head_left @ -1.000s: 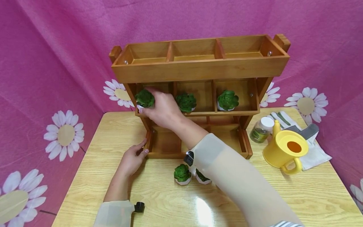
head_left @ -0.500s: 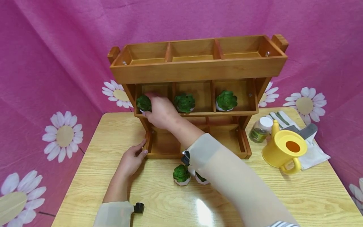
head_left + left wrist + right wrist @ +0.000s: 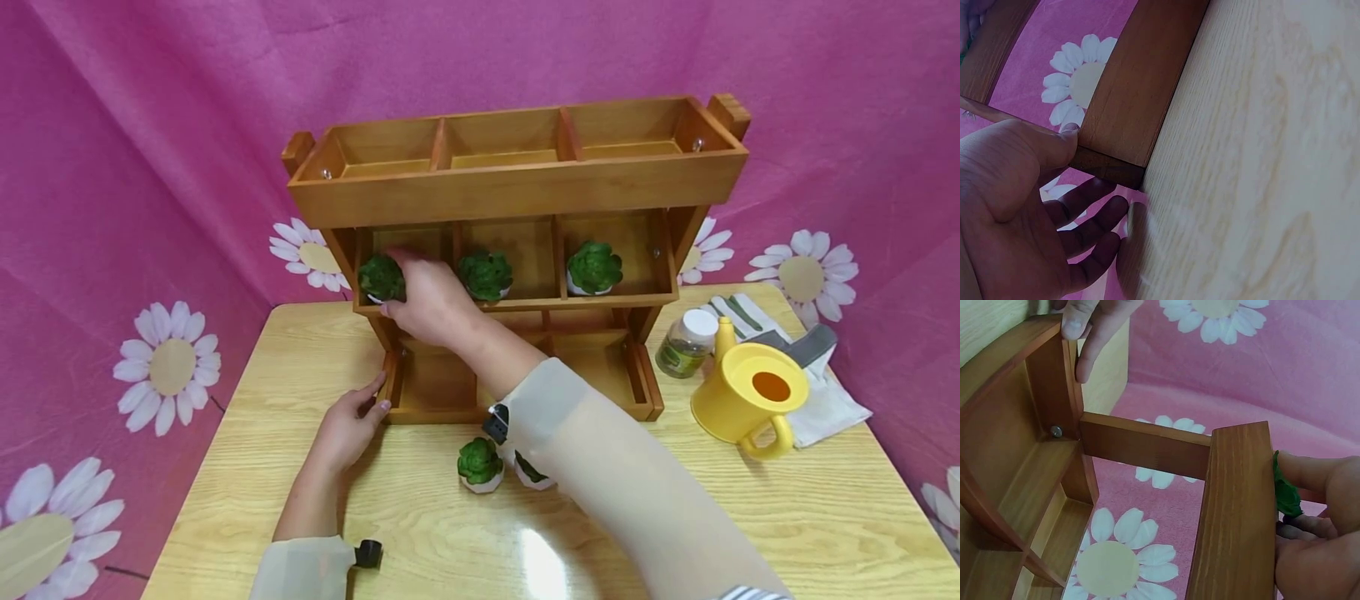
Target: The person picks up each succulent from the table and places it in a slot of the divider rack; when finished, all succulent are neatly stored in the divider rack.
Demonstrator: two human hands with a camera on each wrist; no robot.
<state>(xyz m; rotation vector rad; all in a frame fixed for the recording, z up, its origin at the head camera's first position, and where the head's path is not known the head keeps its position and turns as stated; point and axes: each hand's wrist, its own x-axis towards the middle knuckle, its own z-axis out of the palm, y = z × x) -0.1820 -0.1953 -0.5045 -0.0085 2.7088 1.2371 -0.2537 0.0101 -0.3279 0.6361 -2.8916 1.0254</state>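
Note:
A brown wooden three-tier plant stand (image 3: 517, 185) stands on the table. My right hand (image 3: 433, 302) grips a small potted succulent (image 3: 381, 278) at the left compartment of the middle tier; its white pot is mostly hidden. In the right wrist view, a bit of its green leaves (image 3: 1286, 495) shows between the fingers, behind the side board. Two more succulents (image 3: 487, 275) (image 3: 595, 268) sit in the middle and right compartments of that tier. My left hand (image 3: 347, 432) holds the lower left end of the stand, thumb on the board's edge (image 3: 1107, 165) in the left wrist view.
Two potted succulents (image 3: 480, 465) (image 3: 531, 472) stand on the table (image 3: 420, 517) before the stand, one partly behind my right sleeve. To the right are a lidded jar (image 3: 686, 343), a yellow watering can (image 3: 742, 392) and white-and-grey gloves (image 3: 828, 408). A pink curtain (image 3: 480, 50) hangs behind.
My right hand has lowered the succulent a little into the left compartment of the middle tier. The left hand keeps its place on the stand. The head view has shifted slightly.

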